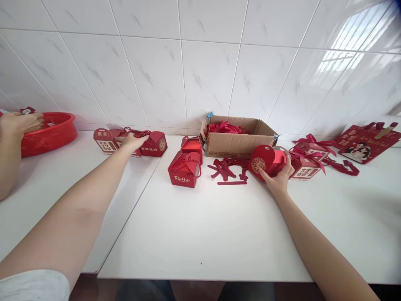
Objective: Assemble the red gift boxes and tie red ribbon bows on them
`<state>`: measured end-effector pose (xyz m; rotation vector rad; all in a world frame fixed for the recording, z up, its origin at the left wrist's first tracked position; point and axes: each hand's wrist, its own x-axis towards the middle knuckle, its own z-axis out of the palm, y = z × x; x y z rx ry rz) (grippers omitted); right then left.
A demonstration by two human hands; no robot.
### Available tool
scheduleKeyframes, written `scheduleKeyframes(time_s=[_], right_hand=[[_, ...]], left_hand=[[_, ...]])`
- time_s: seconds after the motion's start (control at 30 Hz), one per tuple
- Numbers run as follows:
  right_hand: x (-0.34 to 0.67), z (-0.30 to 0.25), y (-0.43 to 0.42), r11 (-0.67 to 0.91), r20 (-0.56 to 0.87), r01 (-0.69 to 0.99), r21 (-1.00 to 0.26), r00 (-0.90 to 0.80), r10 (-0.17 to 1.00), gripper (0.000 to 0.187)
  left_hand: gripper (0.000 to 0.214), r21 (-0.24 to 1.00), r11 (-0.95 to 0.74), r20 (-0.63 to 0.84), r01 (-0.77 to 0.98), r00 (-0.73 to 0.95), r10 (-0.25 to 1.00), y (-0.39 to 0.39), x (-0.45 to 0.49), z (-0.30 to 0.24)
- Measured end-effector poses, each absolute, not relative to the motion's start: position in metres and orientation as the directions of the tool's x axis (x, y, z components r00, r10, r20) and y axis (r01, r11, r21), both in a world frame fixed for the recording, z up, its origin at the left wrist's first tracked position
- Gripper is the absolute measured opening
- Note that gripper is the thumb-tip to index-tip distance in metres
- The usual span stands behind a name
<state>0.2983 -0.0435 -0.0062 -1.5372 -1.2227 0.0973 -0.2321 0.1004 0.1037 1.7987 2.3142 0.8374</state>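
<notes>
My left hand [133, 142] reaches over a row of closed red gift boxes, with its thumb and fingers spread across the top of the middle gift box [135, 153]. To its right sits another red gift box [153, 146] with gold lettering, and to its left one with a white panel [106, 142]. My right hand [278, 173] grips a red gift box [269, 161] whose rounded top flaps stand open. Thumb on the near side, fingers around the right side. Nearby lie loose dark red strips [225, 169].
Two gift boxes [184, 169] stand mid-table. Behind, a cardboard carton [244, 144] holds red ribbons. Ribboned gift boxes [303, 167] and a red paper bag [360, 144] are on the right. Another person's hand [21, 123] is at a red basket [53, 142], far left.
</notes>
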Motion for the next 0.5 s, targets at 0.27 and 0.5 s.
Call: scheduleKeyframes(time_s=[0.27,0.5], right_hand=[[0.299,-0.002,-0.043,0.109,0.468,0.586,-0.803,0.507,0.724,0.118],[0.299,-0.003,-0.043,0.099,0.446,0.575,-0.812,0.502,0.742,0.117]], left_hand=[[0.041,0.343,0.328,0.242,0.88,-0.42,0.875,0.089,-0.244,0.1],[0.033,0.267,0.232,0.27,0.935,-0.304,0.914,0.072,-0.266,0.108]])
